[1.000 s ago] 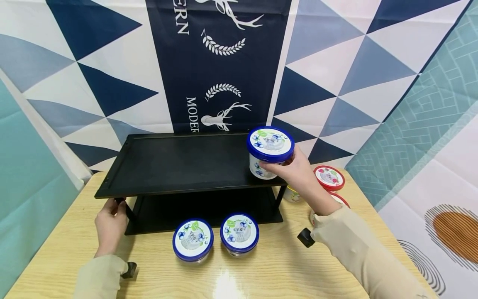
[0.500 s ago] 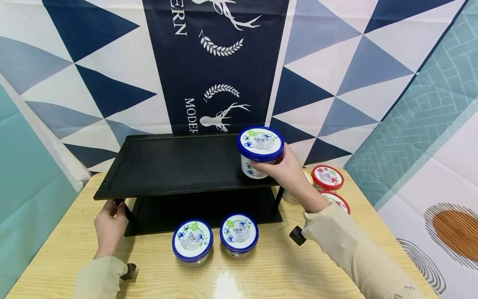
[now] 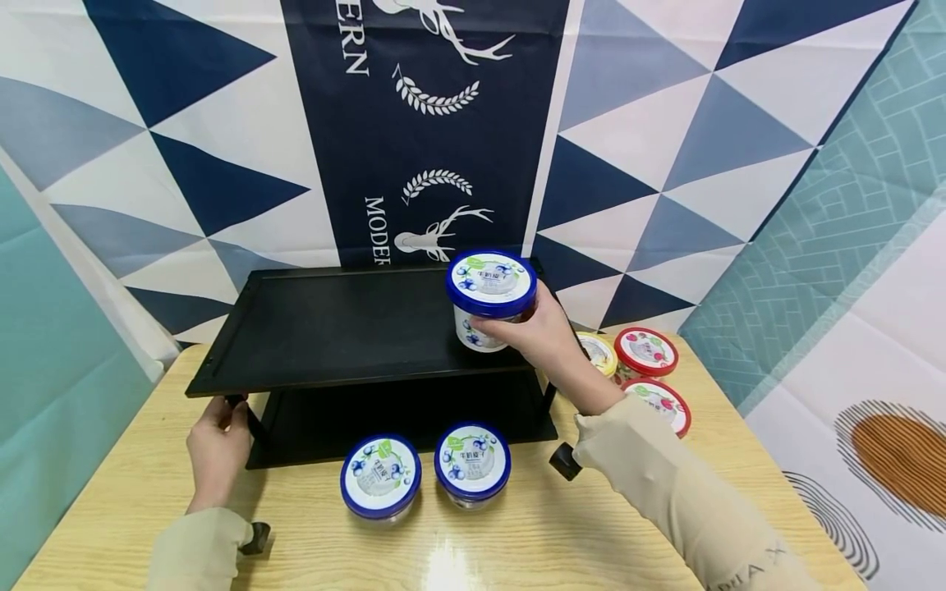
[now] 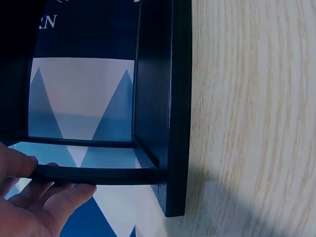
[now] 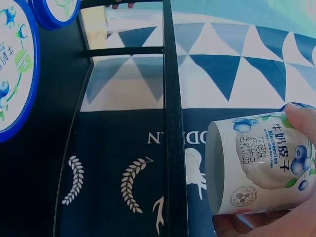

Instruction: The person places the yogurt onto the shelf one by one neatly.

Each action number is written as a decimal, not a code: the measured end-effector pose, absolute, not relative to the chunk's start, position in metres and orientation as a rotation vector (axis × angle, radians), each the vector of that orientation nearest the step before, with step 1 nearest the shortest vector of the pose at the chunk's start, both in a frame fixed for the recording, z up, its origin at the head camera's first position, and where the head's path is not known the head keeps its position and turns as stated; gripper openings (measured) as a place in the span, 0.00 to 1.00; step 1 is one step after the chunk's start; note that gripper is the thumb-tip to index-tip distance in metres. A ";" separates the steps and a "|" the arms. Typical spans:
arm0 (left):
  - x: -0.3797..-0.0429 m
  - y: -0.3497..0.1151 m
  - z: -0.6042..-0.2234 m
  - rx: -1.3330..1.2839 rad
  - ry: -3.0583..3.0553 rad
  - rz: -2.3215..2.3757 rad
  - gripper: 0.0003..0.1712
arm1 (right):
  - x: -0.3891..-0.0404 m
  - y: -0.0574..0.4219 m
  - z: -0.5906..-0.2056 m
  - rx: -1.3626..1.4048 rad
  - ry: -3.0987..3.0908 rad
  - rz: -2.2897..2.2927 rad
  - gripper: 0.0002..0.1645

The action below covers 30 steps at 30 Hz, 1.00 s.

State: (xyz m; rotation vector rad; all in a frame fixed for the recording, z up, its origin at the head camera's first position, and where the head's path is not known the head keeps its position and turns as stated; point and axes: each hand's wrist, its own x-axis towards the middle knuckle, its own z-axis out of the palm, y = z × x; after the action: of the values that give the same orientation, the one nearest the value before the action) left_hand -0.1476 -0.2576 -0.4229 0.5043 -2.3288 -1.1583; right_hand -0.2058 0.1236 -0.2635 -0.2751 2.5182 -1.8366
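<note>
I have the right hand (image 3: 543, 332) gripping a blueberry milk-beverage tub (image 5: 269, 158) by its wall, over the right part of the black upper shelf (image 3: 355, 324); base looks just clear. Left hand (image 3: 220, 447) pinches the front-left post (image 4: 108, 176). Judged risks: smooth wall slips, dropping the tub towards the two blue-lidded tubs (image 3: 473, 461) in front; a post tug skews the shelf.

- From the head, we look forward and down, farther off, over the black shelf (image 3: 332, 328).
- At the left wrist, we look closely, turned sideways, between its boards (image 4: 153, 89).
- At the right wrist, we see the blueberry cup (image 5: 271, 163) very near.
- All three views share shelf and backdrop (image 3: 443, 139).
</note>
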 end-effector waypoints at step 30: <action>-0.147 -0.256 -0.423 0.531 -2.332 -1.166 0.17 | -0.211 0.066 -0.271 -0.273 2.552 -1.811 0.54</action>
State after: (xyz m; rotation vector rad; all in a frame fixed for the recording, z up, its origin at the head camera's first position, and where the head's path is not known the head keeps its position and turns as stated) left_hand -0.1474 -0.2562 -0.4226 0.5307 -2.3317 -1.1661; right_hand -0.2112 0.0661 -0.2707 -0.2734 2.5521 -1.8111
